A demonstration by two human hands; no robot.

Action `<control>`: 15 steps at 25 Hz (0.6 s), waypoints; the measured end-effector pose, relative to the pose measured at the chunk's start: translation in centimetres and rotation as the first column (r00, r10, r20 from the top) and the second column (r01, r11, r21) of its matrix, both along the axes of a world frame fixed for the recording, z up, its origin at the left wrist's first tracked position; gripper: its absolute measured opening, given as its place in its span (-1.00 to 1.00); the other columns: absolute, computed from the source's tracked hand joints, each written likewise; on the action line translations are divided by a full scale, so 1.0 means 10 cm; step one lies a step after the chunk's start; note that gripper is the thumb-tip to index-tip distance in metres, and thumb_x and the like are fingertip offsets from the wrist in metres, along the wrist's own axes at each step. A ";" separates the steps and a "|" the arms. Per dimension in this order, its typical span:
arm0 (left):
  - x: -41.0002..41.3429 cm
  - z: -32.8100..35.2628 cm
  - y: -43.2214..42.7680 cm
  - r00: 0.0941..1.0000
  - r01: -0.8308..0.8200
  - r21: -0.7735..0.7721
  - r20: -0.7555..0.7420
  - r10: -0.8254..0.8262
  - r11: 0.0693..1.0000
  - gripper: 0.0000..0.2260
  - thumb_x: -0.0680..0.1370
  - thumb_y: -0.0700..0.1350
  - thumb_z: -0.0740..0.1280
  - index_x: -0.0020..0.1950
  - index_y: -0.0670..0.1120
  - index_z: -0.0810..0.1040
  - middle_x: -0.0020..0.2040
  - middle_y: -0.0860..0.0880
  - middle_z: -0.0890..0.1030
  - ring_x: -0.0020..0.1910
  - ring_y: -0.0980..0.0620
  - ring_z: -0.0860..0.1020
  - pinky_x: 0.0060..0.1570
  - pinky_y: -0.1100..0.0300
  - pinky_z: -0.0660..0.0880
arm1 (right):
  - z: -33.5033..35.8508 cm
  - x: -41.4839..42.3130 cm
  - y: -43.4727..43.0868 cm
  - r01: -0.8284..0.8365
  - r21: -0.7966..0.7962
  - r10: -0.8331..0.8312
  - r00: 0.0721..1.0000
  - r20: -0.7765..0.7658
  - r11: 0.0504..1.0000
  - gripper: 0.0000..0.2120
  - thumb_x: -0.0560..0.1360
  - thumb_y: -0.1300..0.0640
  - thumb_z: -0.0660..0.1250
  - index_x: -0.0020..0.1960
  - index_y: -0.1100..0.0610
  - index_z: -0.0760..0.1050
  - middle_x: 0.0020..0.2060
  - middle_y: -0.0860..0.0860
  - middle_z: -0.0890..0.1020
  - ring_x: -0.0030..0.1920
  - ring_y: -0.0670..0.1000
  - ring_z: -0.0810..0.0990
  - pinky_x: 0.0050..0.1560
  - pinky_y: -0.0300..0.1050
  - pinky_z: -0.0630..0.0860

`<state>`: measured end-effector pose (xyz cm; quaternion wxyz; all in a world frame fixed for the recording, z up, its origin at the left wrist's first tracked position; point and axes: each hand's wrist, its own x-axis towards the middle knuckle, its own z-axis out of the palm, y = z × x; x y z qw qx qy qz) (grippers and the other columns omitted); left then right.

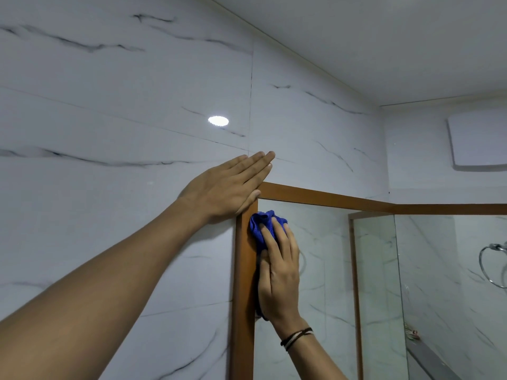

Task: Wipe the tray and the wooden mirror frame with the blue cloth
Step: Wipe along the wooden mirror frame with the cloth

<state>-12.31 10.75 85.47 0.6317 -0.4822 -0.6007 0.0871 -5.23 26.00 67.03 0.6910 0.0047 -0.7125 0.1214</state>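
Observation:
The wooden mirror frame (242,270) hangs on a white marble-tiled wall, its upper left corner near the middle of the view. My right hand (279,272) presses the bunched blue cloth (259,224) against the inner edge of the frame's left upright, just below that corner. My left hand (227,187) lies flat, fingers together, on the wall and over the frame's corner, holding nothing. The tray is not in view.
The mirror glass (323,270) reflects the tiled room and a second frame edge. A chrome towel ring (493,267) hangs at the right edge. A white vent cover (480,141) sits high on the right wall. The ceiling is close above.

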 end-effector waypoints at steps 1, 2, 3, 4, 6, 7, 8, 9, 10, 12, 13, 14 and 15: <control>0.00 0.00 0.00 1.000 0.010 0.003 -0.007 -0.010 1.000 -0.37 0.77 0.09 -0.25 0.82 -0.15 -0.16 0.81 -0.08 -0.24 0.81 -0.01 -0.17 0.78 0.06 -0.19 | 0.04 -0.01 0.01 0.003 -0.001 -0.003 1.000 -0.004 1.000 -0.43 0.68 0.13 0.11 0.69 0.00 0.32 0.73 -0.08 0.27 0.78 0.01 0.09 0.77 0.16 0.17; -0.01 0.00 0.00 0.999 0.028 0.006 -0.016 -0.028 1.000 -0.37 0.78 0.08 -0.25 0.82 -0.16 -0.14 0.81 -0.09 -0.21 0.81 -0.02 -0.15 0.79 0.05 -0.16 | 0.09 -0.02 0.02 0.007 -0.008 -0.007 1.000 -0.010 1.000 -0.42 0.68 0.14 0.12 0.69 -0.02 0.31 0.73 -0.09 0.27 0.78 0.01 0.08 0.78 0.12 0.14; -0.01 -0.01 0.01 0.999 0.042 0.010 -0.018 -0.042 0.999 -0.37 0.78 0.08 -0.25 0.82 -0.16 -0.12 0.82 -0.10 -0.19 0.81 -0.03 -0.13 0.79 0.04 -0.13 | 0.10 -0.03 0.03 0.011 -0.013 -0.011 1.000 -0.015 1.000 -0.41 0.67 0.15 0.13 0.70 -0.04 0.29 0.73 -0.10 0.26 0.78 0.00 0.07 0.78 0.06 0.11; -0.02 -0.01 0.02 0.999 0.044 0.016 -0.019 -0.044 0.999 -0.38 0.78 0.08 -0.25 0.82 -0.16 -0.11 0.82 -0.11 -0.18 0.81 -0.04 -0.12 0.80 0.02 -0.10 | 0.08 -0.05 0.03 0.012 -0.015 -0.012 1.000 -0.020 1.000 -0.41 0.68 0.15 0.13 0.70 -0.06 0.28 0.74 -0.11 0.25 0.79 0.00 0.06 0.78 0.03 0.10; -0.01 -0.02 0.01 1.000 0.019 0.015 -0.007 -0.019 1.000 -0.38 0.78 0.08 -0.24 0.82 -0.16 -0.14 0.82 -0.11 -0.21 0.81 -0.04 -0.15 0.80 0.00 -0.07 | 0.00 -0.06 0.01 0.021 -0.002 -0.021 1.000 -0.013 1.000 -0.42 0.68 0.11 0.11 0.71 -0.04 0.28 0.74 -0.10 0.25 0.79 0.01 0.06 0.77 0.04 0.11; -0.01 -0.02 0.01 1.000 0.012 0.008 -0.004 -0.012 1.000 -0.39 0.79 0.07 -0.23 0.82 -0.16 -0.15 0.81 -0.11 -0.23 0.81 -0.03 -0.16 0.80 0.00 -0.07 | 0.00 -0.05 -0.01 0.035 0.007 -0.034 0.999 -0.008 0.999 -0.42 0.68 0.10 0.10 0.71 -0.01 0.29 0.74 -0.09 0.25 0.79 0.02 0.07 0.77 0.06 0.12; -0.01 -0.03 0.02 1.000 0.017 0.009 -0.009 -0.017 1.000 -0.39 0.79 0.07 -0.21 0.82 -0.16 -0.14 0.81 -0.11 -0.22 0.81 -0.04 -0.16 0.80 0.00 -0.08 | 0.04 -0.04 -0.01 0.049 0.018 -0.048 0.999 -0.011 0.999 -0.42 0.69 0.09 0.10 0.71 0.01 0.29 0.74 -0.06 0.26 0.79 0.03 0.08 0.78 0.05 0.11; 0.00 -0.03 0.02 0.999 0.030 0.016 -0.015 -0.030 0.999 -0.39 0.80 0.06 -0.20 0.82 -0.17 -0.11 0.82 -0.11 -0.19 0.81 -0.04 -0.13 0.80 0.01 -0.07 | 0.13 -0.04 -0.01 0.060 0.019 -0.060 0.998 -0.016 0.998 -0.43 0.69 0.09 0.10 0.71 0.03 0.30 0.74 -0.04 0.26 0.79 0.04 0.08 0.79 0.02 0.10; 0.00 -0.03 0.02 0.999 0.045 0.022 -0.014 -0.044 0.999 -0.39 0.80 0.05 -0.18 0.82 -0.18 -0.09 0.82 -0.12 -0.16 0.81 -0.04 -0.11 0.80 0.01 -0.06 | 0.21 -0.04 0.00 0.065 0.003 -0.065 0.998 -0.017 0.998 -0.44 0.70 0.09 0.10 0.70 0.04 0.30 0.74 -0.03 0.26 0.79 0.04 0.08 0.79 -0.02 0.08; 0.00 -0.04 0.02 0.999 0.042 0.031 -0.010 -0.041 0.999 -0.40 0.80 0.06 -0.17 0.82 -0.18 -0.09 0.82 -0.12 -0.16 0.81 -0.05 -0.11 0.80 0.01 -0.05 | 0.22 -0.04 -0.02 0.052 -0.020 -0.052 0.999 -0.014 0.998 -0.46 0.72 0.08 0.09 0.70 0.02 0.29 0.74 -0.04 0.24 0.79 0.02 0.07 0.79 -0.09 0.02; 0.00 -0.05 0.02 1.000 0.030 0.036 -0.004 -0.029 0.999 -0.40 0.81 0.06 -0.17 0.82 -0.17 -0.11 0.82 -0.12 -0.17 0.81 -0.05 -0.13 0.80 0.00 -0.06 | 0.13 -0.04 -0.04 0.041 -0.027 -0.042 0.999 -0.009 0.999 -0.46 0.73 0.07 0.09 0.71 -0.01 0.27 0.74 -0.07 0.23 0.79 0.01 0.06 0.79 -0.13 -0.01; 0.00 -0.07 0.03 1.000 0.018 0.039 0.003 -0.018 0.999 -0.40 0.82 0.06 -0.16 0.82 -0.17 -0.13 0.82 -0.12 -0.19 0.81 -0.05 -0.15 0.80 0.00 -0.06 | 0.00 -0.05 -0.07 0.034 -0.030 -0.034 0.999 0.000 0.999 -0.46 0.73 0.06 0.09 0.71 -0.03 0.26 0.74 -0.09 0.21 0.79 0.01 0.06 0.79 -0.16 -0.04; 0.00 -0.07 0.04 1.000 0.008 0.041 0.011 -0.009 0.999 -0.40 0.82 0.06 -0.17 0.82 -0.17 -0.14 0.82 -0.12 -0.22 0.81 -0.05 -0.16 0.80 -0.01 -0.05 | -0.10 -0.04 -0.10 0.027 -0.025 -0.027 1.000 0.009 0.999 -0.46 0.72 0.05 0.09 0.71 -0.03 0.26 0.74 -0.10 0.21 0.79 0.03 0.07 0.79 -0.18 -0.07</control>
